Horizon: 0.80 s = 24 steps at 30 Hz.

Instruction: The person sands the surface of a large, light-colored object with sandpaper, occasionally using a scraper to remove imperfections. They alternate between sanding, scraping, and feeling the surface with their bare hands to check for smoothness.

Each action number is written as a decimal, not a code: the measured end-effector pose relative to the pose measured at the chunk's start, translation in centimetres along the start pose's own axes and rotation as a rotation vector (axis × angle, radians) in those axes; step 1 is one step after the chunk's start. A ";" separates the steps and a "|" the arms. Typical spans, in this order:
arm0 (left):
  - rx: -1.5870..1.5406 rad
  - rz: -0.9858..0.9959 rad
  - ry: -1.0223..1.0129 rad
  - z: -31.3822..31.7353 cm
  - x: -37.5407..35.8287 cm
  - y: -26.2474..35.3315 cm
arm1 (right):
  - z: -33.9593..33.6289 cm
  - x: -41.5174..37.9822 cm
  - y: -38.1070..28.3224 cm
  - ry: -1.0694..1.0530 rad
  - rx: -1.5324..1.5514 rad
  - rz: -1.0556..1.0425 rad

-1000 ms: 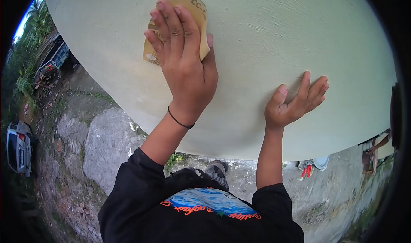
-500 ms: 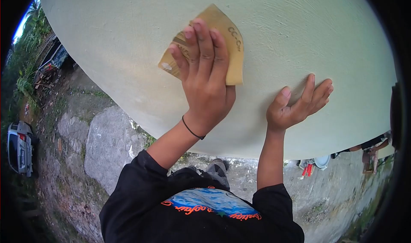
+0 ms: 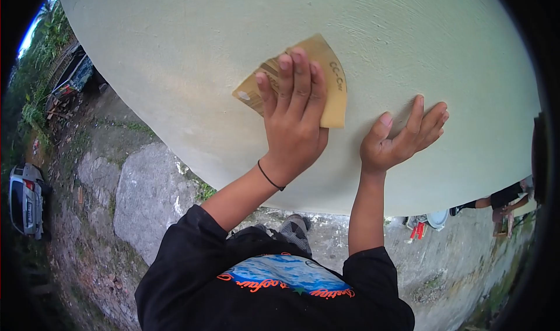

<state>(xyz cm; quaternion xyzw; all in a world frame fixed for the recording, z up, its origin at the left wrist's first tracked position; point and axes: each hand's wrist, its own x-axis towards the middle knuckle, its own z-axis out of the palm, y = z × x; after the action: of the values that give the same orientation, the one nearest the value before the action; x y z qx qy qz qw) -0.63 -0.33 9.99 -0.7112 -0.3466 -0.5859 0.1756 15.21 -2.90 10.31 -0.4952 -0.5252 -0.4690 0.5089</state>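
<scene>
My left hand (image 3: 294, 126), with a black band at the wrist, presses a tan sheet of sandpaper (image 3: 335, 91) flat against a pale green painted surface (image 3: 175, 68). The fingers lie spread over the sheet, whose edges stick out above and to the left of them. Just to the right, my right hand (image 3: 396, 141) rests on the same surface with its fingers apart and holds nothing. A small gap separates the two hands.
Below the surface lies rough stone and dirt ground (image 3: 146, 197), where my shoe (image 3: 294, 229) shows. A grey car (image 3: 26, 199) stands at the far left. At the lower right are a pale bowl and red items (image 3: 429, 223) and another person (image 3: 501, 197).
My left hand has slid the sandpaper down and to the right across the surface, closer to my right hand. The right hand has stayed almost in place.
</scene>
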 end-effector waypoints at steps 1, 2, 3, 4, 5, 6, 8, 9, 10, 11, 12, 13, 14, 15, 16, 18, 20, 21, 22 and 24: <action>-0.008 0.024 -0.128 0.3 -2.6 1.1 | 0.0 0.0 0.0 0.004 0.006 0.001; -0.001 0.077 -0.215 0.7 -5.0 1.8 | -0.1 -0.1 0.0 0.003 0.008 -0.002; 0.019 0.102 -0.234 0.4 -5.4 1.9 | -0.2 -0.1 0.1 -0.002 0.007 -0.007; 0.020 0.100 -0.230 0.3 -5.5 1.5 | -0.2 -0.1 0.2 -0.005 0.006 -0.013; 0.042 0.127 -0.245 0.0 -5.4 0.8 | -0.2 -0.1 0.2 -0.002 0.007 -0.014; 0.064 0.150 -0.260 -0.7 -4.4 0.2 | -0.2 -0.2 0.3 -0.005 0.007 -0.018; 0.030 -0.005 -0.088 -2.1 -0.1 -2.2 | 0.0 -0.4 0.3 -0.004 0.004 -0.017; 0.057 -0.087 0.002 -3.1 2.3 -3.3 | 0.2 -0.7 0.3 0.005 -0.001 -0.007; 0.069 -0.126 0.110 -3.7 4.0 -4.7 | 0.2 -0.9 0.3 0.009 -0.005 0.001; 0.069 -0.148 0.172 -4.3 4.8 -5.7 | 0.3 -0.9 0.3 0.009 -0.004 0.003; 0.073 -0.147 0.173 -4.0 4.4 -5.5 | 0.3 -1.0 0.2 0.007 -0.007 0.008; 0.058 -0.155 0.155 -3.2 3.4 -5.0 | 0.3 -1.0 0.2 0.006 -0.008 0.013; 0.045 -0.162 0.138 -2.4 2.0 -4.4 | 0.4 -1.1 0.2 0.010 -0.002 0.016; 0.049 -0.140 0.043 -1.4 -0.6 -3.2 | 0.3 -1.1 0.3 0.008 -0.001 0.008; 0.054 -0.119 -0.048 -0.4 -3.7 -2.0 | 0.2 -1.0 0.4 0.008 0.001 -0.004; 0.056 -0.070 -0.194 -0.2 -7.1 -0.7 | 0.0 -1.0 0.4 0.008 0.010 -0.005; 0.063 -0.077 -0.178 -0.6 -6.9 -2.2 | 0.1 -1.0 0.3 -0.001 0.022 -0.009; 0.058 -0.083 -0.165 -1.2 -5.6 -2.8 | 0.2 -1.0 0.4 0.004 0.012 -0.017; 0.020 -0.135 -0.033 -1.9 -3.0 -3.4 | 0.1 -1.0 0.4 0.007 -0.002 -0.023; 0.043 -0.203 0.019 -3.5 0.4 -4.6 | 0.1 -1.1 0.3 0.000 -0.003 -0.018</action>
<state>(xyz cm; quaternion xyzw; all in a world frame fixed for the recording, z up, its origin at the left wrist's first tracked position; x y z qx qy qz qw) -6.27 0.69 10.56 -0.6627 -0.4278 -0.6000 0.1337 15.52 -2.86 9.23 -0.4914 -0.5290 -0.4741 0.5039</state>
